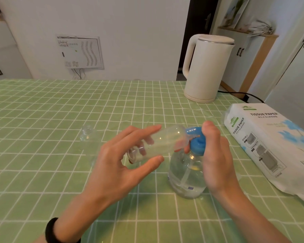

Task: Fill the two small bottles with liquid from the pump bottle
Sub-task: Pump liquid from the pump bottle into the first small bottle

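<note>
- The left hand (116,155) is pinching a small clear plastic bottle (163,139) between thumb and spread fingers. It is holding it in the air above the green checked table (42,111), nearer the near edge.
- That bottle is lying almost on its side, its long axis running from low left to high right. Its right end is pointing at the spout of the blue pump head (197,142) and seems to be meeting it, though blur is hiding the mouth.
- The right hand (216,155) is curling round that head, thumb up, atop the clear round pump bottle (184,176), which is standing just right of the held one.
- A second small clear bottle (86,133) is standing upright and open-mouthed left of both hands, nearer the left hand.
</note>
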`<state>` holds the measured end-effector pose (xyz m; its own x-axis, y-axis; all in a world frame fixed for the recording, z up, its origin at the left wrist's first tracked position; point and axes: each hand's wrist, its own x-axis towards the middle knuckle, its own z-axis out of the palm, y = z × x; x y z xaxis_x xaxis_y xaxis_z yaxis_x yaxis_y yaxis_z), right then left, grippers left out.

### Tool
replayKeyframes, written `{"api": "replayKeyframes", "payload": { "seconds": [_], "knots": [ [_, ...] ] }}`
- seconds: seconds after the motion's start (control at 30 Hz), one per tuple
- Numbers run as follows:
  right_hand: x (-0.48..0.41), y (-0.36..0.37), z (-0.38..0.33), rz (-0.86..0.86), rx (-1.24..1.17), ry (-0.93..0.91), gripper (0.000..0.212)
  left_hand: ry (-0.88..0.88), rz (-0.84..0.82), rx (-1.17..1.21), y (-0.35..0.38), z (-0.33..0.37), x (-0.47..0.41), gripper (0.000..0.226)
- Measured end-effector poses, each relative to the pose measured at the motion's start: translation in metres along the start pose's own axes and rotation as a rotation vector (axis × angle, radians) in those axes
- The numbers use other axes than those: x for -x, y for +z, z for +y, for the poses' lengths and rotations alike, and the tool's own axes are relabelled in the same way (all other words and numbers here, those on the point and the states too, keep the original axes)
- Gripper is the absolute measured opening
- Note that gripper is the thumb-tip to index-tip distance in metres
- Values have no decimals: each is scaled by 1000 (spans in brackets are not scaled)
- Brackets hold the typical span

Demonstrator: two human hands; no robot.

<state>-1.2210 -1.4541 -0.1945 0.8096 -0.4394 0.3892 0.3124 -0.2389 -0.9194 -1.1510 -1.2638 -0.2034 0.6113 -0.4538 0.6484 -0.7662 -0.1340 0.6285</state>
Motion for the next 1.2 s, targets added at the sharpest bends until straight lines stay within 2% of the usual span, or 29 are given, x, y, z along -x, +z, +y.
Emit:
{"api": "replayKeyframes", "payload": {
  "seconds": [0.23, 0.63, 0.87, 1.2],
  "knots": [
    [0, 1, -3, 3, 2, 12, 61, 16, -6, -162, 0, 4, 4, 50],
    [-3, -1, -4, -20, -18, 36, 54, -26, -34, -143, 0, 4, 5, 53],
    [1, 0, -5, -9, 42, 66, 68, -4, -10, -120, 2, 1, 4, 51],
    [-3, -2, -4, -11, 59, 60, 56, 37, -12, -122, 0, -3, 5, 52]
  ]
}}
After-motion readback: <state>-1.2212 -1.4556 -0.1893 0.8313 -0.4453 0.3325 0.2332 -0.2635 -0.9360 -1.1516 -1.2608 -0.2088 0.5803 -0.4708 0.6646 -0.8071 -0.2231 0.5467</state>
